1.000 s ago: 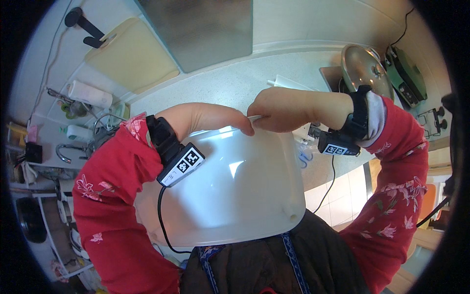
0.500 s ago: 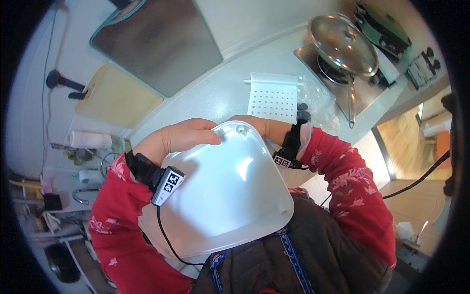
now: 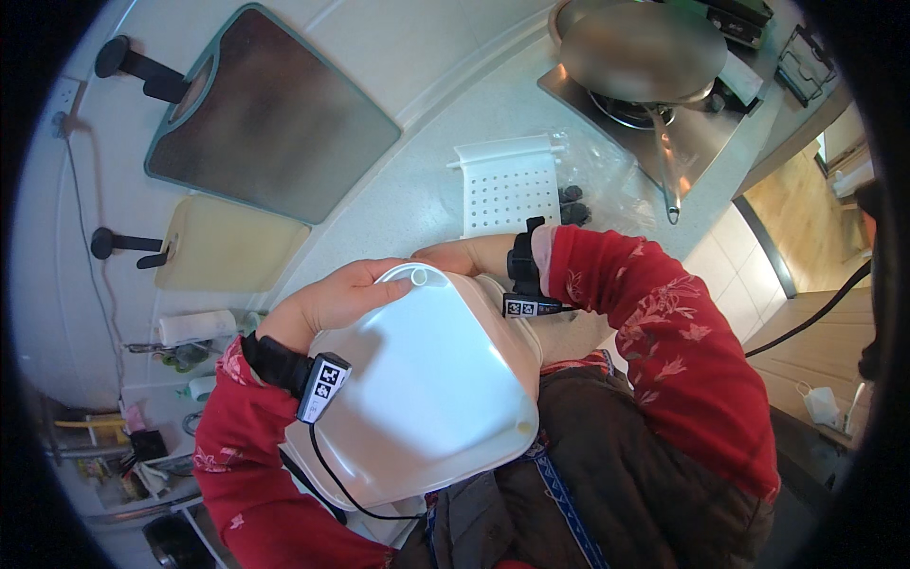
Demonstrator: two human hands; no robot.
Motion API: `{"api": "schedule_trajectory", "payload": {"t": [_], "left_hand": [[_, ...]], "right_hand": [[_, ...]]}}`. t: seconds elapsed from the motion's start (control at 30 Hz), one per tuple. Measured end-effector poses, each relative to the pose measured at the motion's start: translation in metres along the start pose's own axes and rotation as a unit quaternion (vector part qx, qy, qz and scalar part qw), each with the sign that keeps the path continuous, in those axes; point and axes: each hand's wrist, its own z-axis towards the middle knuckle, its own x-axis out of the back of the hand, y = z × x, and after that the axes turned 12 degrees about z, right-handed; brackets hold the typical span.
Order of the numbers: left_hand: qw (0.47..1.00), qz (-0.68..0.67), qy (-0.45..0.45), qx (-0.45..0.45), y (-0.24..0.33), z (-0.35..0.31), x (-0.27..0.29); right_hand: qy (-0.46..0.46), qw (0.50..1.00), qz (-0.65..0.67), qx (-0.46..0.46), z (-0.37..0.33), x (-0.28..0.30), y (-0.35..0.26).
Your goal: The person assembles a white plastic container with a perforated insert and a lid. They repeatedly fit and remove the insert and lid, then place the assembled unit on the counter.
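Note:
A large white plastic tray [image 3: 427, 379] with rounded corners and a raised rim is held tilted against my front. A short round tube [image 3: 418, 277] stands in its far corner. My left hand [image 3: 327, 299] is closed on the rim at that corner, thumb on the inner face and fingers hidden underneath. Just beyond the same corner, my right hand [image 3: 460, 256] curls against the tray's outside; its fingertips are mostly hidden. On the counter past my hands lies a white panel with rows of holes [image 3: 512, 194]. Small black pieces [image 3: 572, 205] lie beside it.
Clear plastic wrapping [image 3: 611, 180] lies right of the panel. A pan [image 3: 643, 52] sits on the stove [image 3: 697, 137] at the far right, its handle pointing toward me. A dark cutting board [image 3: 275, 119] and a cream one [image 3: 227, 245] lean at the wall.
My view has shifted, so the counter, boards and pan sit differently in it. The tray has tipped and turned, showing more of its right outer side. Both hands stay at the same corner.

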Motion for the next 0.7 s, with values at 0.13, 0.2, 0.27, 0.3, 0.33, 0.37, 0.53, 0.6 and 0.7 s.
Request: {"api": "schedule_trajectory", "payload": {"t": [0.13,0.2,0.27,0.3,0.33,0.37,0.53,0.6,0.7], "left_hand": [[0.999,-0.024,0.012,-0.020,-0.010,-0.002,-0.002],[0.998,-0.046,0.018,-0.031,-0.015,-0.002,-0.003],[0.999,-0.014,0.023,-0.045,-0.019,0.000,0.000],[0.999,0.011,0.025,-0.046,-0.021,0.000,0.002],[0.999,0.007,0.017,-0.035,-0.022,0.001,0.004],[1.000,0.013,0.009,-0.021,-0.022,0.003,0.007],[0.998,0.053,0.020,-0.007,-0.018,0.007,0.010],[0.993,0.094,0.053,0.037,-0.010,0.002,0.005],[0.894,0.266,0.345,-0.101,0.016,-0.018,-0.017]], "right_hand": [[-0.037,0.999,-0.022,-0.008,0.011,0.008,0.005],[-0.043,0.998,-0.032,-0.017,0.014,0.009,0.007],[-0.034,0.999,-0.027,-0.015,0.014,0.009,0.008],[-0.030,0.999,0.012,-0.018,0.013,0.008,0.008],[-0.021,0.998,0.050,-0.012,0.012,0.008,0.007],[-0.020,0.996,0.084,-0.012,0.011,0.007,0.007],[-0.014,0.999,-0.043,0.008,0.006,0.008,0.000],[0.008,0.978,-0.201,0.051,0.006,0.007,-0.002],[0.018,0.983,-0.181,0.036,0.004,0.004,-0.005]]}}
